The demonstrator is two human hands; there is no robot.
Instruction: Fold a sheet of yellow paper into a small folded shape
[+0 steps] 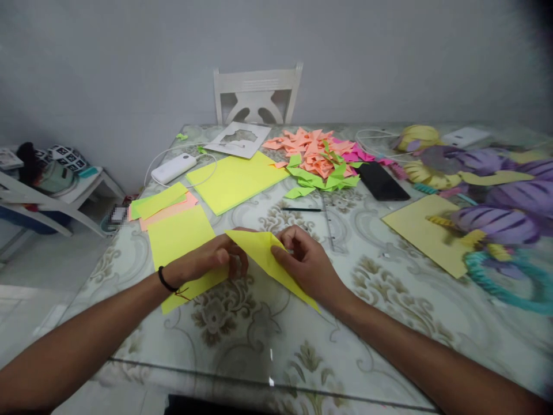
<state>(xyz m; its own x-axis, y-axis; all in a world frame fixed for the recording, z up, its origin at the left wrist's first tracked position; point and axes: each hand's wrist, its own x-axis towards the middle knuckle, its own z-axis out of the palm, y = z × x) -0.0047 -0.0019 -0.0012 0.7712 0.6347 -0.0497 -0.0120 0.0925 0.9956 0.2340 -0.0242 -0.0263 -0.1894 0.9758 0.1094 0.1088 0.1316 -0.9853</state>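
Note:
A yellow paper folded into a long triangle (263, 253) lies on the patterned table (242, 323) in front of me. My left hand (207, 260), with a black band on its wrist, pinches the paper's left end. My right hand (309, 260) grips its upper right edge with the thumb on top. Under my left hand lies a flat yellow sheet (179, 239).
Further back lie a stack of yellow paper (233, 180), orange and green sheets (162, 204), a pile of folded orange, green and pink pieces (319, 158), a black pen (302, 209), a ruler (329, 222), a phone (382, 180), a power bank (173, 168). Purple and yellow paper crafts (496, 190) fill the right side. A white chair (257, 92) stands behind.

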